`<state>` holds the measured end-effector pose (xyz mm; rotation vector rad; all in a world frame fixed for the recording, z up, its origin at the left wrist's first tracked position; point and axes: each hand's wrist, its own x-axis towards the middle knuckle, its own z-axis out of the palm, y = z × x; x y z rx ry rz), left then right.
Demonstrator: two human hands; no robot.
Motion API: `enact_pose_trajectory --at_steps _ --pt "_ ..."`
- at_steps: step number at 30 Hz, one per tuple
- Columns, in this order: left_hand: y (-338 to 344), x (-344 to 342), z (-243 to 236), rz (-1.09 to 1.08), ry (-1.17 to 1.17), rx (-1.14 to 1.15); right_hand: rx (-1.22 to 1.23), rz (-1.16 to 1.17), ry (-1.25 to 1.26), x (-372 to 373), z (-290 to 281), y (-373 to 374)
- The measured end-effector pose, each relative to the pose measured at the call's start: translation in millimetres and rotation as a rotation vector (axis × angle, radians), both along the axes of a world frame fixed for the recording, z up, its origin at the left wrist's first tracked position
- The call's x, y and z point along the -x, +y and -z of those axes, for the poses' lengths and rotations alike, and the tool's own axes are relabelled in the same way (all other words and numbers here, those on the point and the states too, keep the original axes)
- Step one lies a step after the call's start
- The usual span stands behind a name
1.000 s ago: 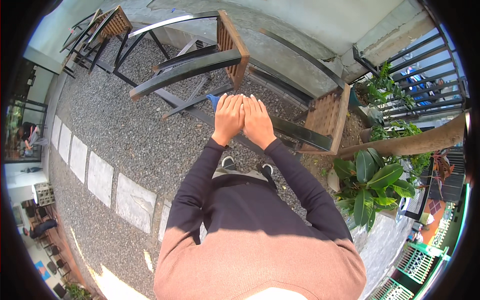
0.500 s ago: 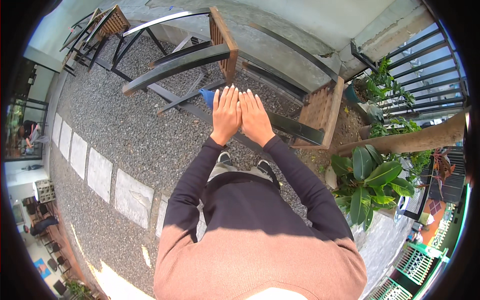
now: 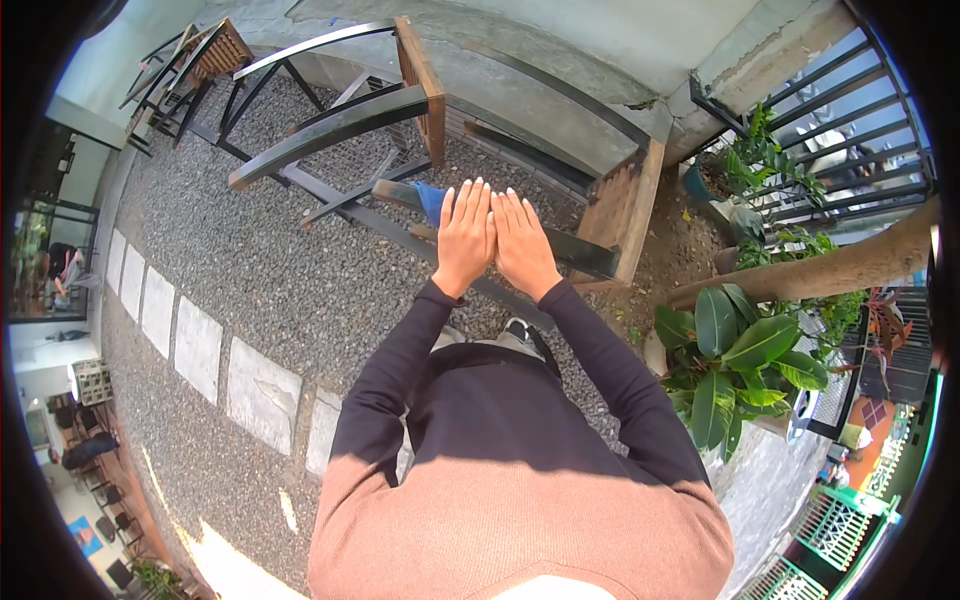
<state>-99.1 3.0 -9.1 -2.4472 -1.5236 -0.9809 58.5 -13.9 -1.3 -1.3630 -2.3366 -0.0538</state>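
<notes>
Fingers (image 3: 476, 205) on both our hands are lying straight, close together and uncurled, with the backs of the hands facing us; the palms are staying hidden, so we are not able to tell how firmly they are holding anything. A blue cloth (image 3: 430, 203) is poking out at ten o'clock from our left hand (image 3: 464, 240), seemingly trapped under it, and our right hand (image 3: 524, 245) is lying just beside the left, at three o'clock from it. Both hands are resting over, perhaps on, a dark rail (image 3: 590, 253) that is running towards four o'clock, to a slatted wooden seat (image 3: 622, 195).

What is just changing is the rail's far tip: it is now showing bare beyond the cloth, towards ten o'clock, where half a second ago we were not seeing it. We are judging that cloth and hands are sliding together along the rail, away from its tip, so the work is shifting nearer the seat.

Against the earlier frame, the seat is sitting closer to our hands, the second bench (image 3: 422, 95) at eleven o'clock is drifting leftwards in view, and only one shoe (image 3: 524, 335), at five o'clock, is showing clearly
</notes>
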Motion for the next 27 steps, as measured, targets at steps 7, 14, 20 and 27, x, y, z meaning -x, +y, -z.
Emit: enact_pose_trajectory --at_steps 7,14,20,27 --pt "-13 -40 1 0.023 0.007 0.009 -0.001 0.023 0.009 -40 1 -17" --pt "-26 -84 4 0.070 -0.006 0.011 0.010 0.049 0.040 -84 -1 -38" --pt "-39 -124 3 0.119 -0.014 0.028 0.018 0.082 0.015 -124 -2 -56" --pt "-52 -164 5 0.162 0.013 0.046 0.011 0.059 -0.042 -171 -4 -70"
